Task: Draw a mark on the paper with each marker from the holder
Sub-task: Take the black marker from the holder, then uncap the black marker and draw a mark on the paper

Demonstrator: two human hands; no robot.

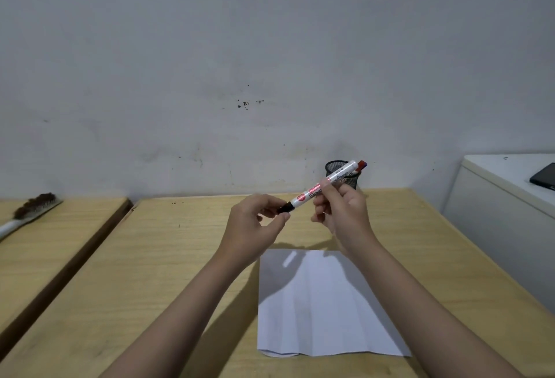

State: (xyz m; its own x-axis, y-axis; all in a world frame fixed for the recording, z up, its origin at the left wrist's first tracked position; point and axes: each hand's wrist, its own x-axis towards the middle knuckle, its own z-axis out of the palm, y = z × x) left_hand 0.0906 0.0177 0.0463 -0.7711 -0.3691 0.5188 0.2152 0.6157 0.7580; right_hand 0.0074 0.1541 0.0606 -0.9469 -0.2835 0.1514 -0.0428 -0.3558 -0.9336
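Two bare forearms reach forward over a light wooden worktop [168, 257], seen from above and behind. The right hand [345, 215] pinches the middle of a white marker [322, 186] with red printing between thumb and fingertips, holding it in the air at a slant, its far end raised toward the upper right. The left hand [255, 221] is curled, its thumb and forefinger closed around the marker's dark lower end; whether that end is a cap or a bare tip cannot be told. A red piece shows at the marker's raised end, though it is unclear whether it belongs to this marker or to another behind it. Just behind the hands, near the back edge of the worktop by the wall [270, 47], stands a black mesh holder [345, 173], partly hidden by the marker. A white sheet of paper [324, 311] lies flat on the worktop below the hands, between the forearms, with faint fold lines and the hands' shadow on it. At far left, a brush [33, 209] with brown bristles rests on a second wooden surface. At far right, a dark flat device [544, 180] lies on a white cabinet [492, 215].
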